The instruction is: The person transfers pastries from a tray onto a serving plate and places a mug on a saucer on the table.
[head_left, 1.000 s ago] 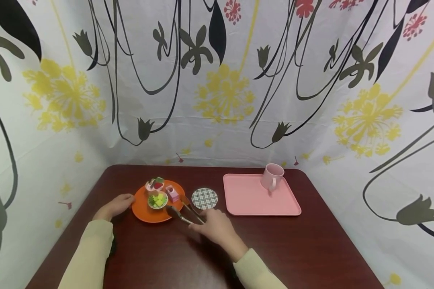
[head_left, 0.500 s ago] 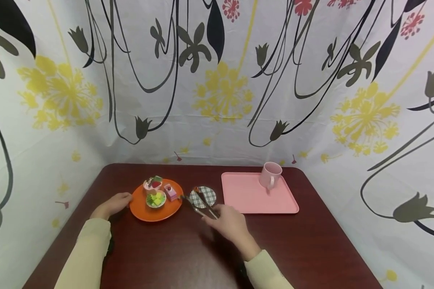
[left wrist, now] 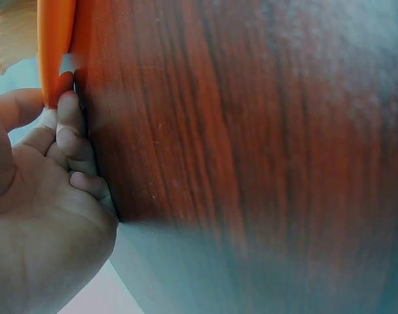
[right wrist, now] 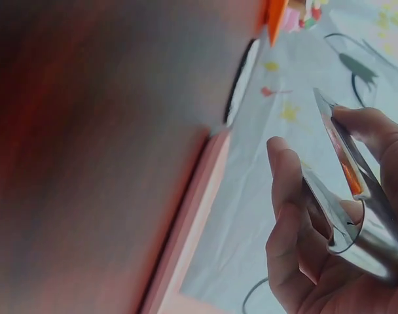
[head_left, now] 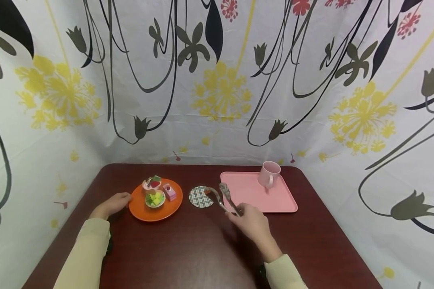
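Observation:
My left hand pinches the left rim of an orange plate. In the left wrist view its thumb is on one side of the rim and its fingers curl at the other. On the plate stand a small pink cake slice, a cup of yellow and green pieces and a cup with a red-and-green topping. My right hand grips metal tongs near their bend. The tongs' arms are spread, with nothing between the tips, which overlap the coaster's right edge and the tray's left edge in the head view.
A round checked coaster lies between plate and tray. The pink tray is at the right, with a pink mug on its back right part. Flower-patterned cloth surrounds the far side of the dark wooden table.
My right hand has carried the tongs rightward from the plate's edge, past the coaster, to the tray's near left. The left hand has stayed on the plate's rim.

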The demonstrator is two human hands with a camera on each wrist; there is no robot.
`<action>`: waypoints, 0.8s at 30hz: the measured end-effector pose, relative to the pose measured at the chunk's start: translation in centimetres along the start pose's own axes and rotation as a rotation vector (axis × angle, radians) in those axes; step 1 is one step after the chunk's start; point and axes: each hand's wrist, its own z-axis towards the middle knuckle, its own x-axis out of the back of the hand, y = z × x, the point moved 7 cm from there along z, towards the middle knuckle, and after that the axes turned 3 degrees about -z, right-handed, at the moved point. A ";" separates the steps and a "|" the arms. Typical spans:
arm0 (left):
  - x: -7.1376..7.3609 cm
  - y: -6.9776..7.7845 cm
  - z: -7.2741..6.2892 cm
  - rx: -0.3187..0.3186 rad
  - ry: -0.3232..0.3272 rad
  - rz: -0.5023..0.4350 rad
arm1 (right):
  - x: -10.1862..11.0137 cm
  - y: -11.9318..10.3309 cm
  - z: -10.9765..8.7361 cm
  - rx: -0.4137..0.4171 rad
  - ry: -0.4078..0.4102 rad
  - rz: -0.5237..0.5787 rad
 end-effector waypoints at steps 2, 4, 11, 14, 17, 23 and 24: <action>0.0 0.1 -0.1 -0.006 0.001 0.001 | 0.3 1.0 -0.2 -0.026 -0.002 -0.011; 0.1 0.2 -0.1 -0.011 0.002 0.010 | 0.6 1.9 -0.4 -0.048 0.000 -0.021; -0.2 -0.1 0.0 -0.009 -0.009 0.006 | 2.0 5.2 -1.2 -0.119 -0.008 -0.044; -0.2 -0.1 -0.1 -0.004 -0.001 -0.008 | 2.6 6.6 -1.5 -0.150 -0.012 -0.022; -0.3 0.2 -0.1 -0.001 -0.003 -0.020 | 3.3 7.8 -1.9 -0.174 -0.017 0.017; -0.3 0.2 -0.1 0.039 -0.015 -0.011 | 4.8 10.2 -2.6 -0.199 -0.019 0.012; -0.2 0.2 -0.1 0.040 -0.014 -0.008 | 5.0 10.6 -2.7 -0.205 -0.018 0.008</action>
